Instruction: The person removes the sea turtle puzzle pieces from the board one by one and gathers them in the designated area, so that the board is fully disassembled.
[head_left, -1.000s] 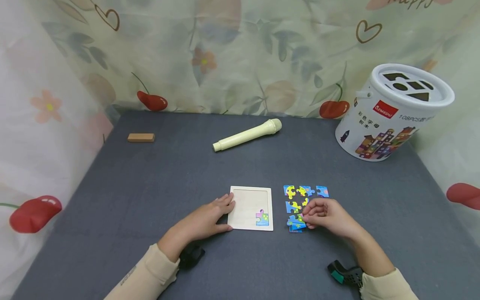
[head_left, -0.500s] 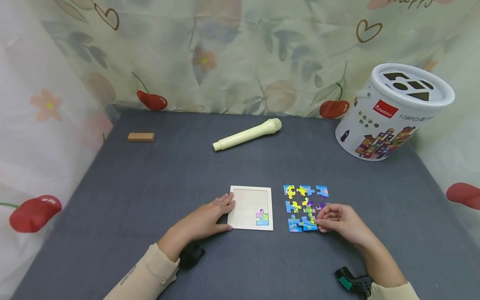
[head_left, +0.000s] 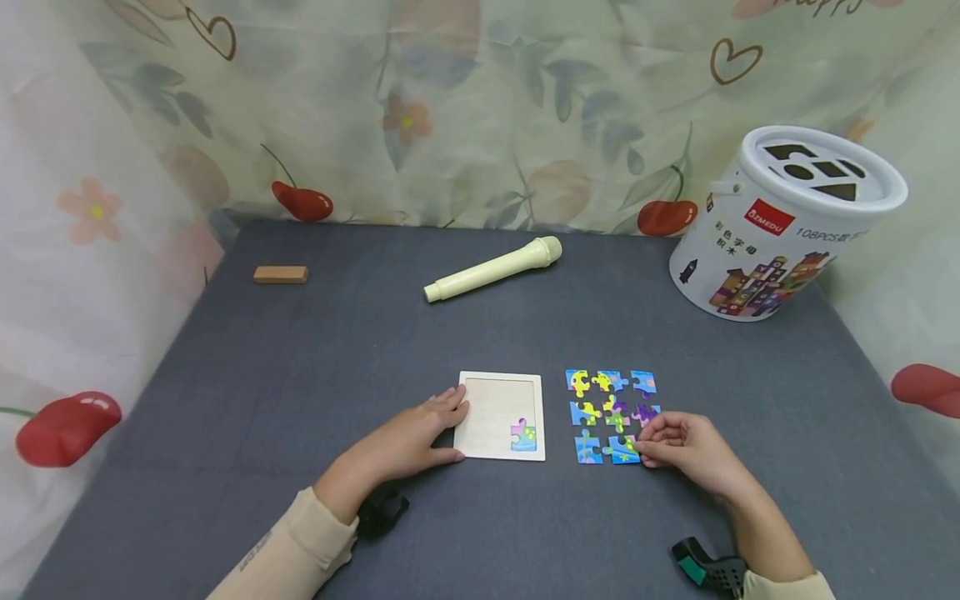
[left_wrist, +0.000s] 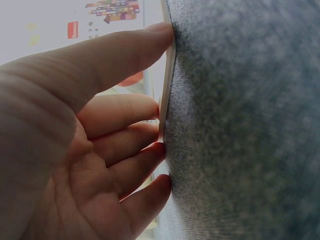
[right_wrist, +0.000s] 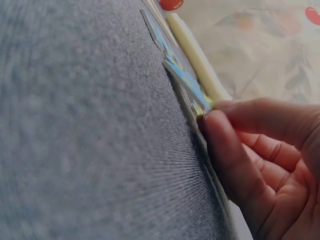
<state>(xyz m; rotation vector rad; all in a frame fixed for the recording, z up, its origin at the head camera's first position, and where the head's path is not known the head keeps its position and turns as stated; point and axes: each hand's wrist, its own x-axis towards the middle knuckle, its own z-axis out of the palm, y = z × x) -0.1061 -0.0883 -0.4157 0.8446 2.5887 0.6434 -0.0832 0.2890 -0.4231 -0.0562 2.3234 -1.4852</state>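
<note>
A square wooden puzzle tray (head_left: 486,412) lies in front of me, with one pink, green and blue jigsaw piece (head_left: 524,437) in its lower right corner. My left hand (head_left: 401,439) rests at the tray's left edge, its fingers extended; in the left wrist view thumb and fingertips touch the rim. To the right, my right hand (head_left: 693,450) pinches a blue and green puzzle piece (head_left: 622,451) by its right side, between thumb and index finger. In the right wrist view that piece looks slightly tilted. Several other puzzle pieces (head_left: 588,447) lie loosely in rows beside it.
Behind the tray lies a cream toy microphone (head_left: 491,271). A small wooden block (head_left: 281,274) sits at the far left of the dark table (head_left: 337,350). One white bucket (head_left: 772,225) with shape holes in its lid stands at the back right, before a patterned curtain (head_left: 480,108).
The right hand has moved right with the pinched piece, which overlapped the lower left piece and is now beside it in the bottom row. My left hand has stayed at the tray.
</note>
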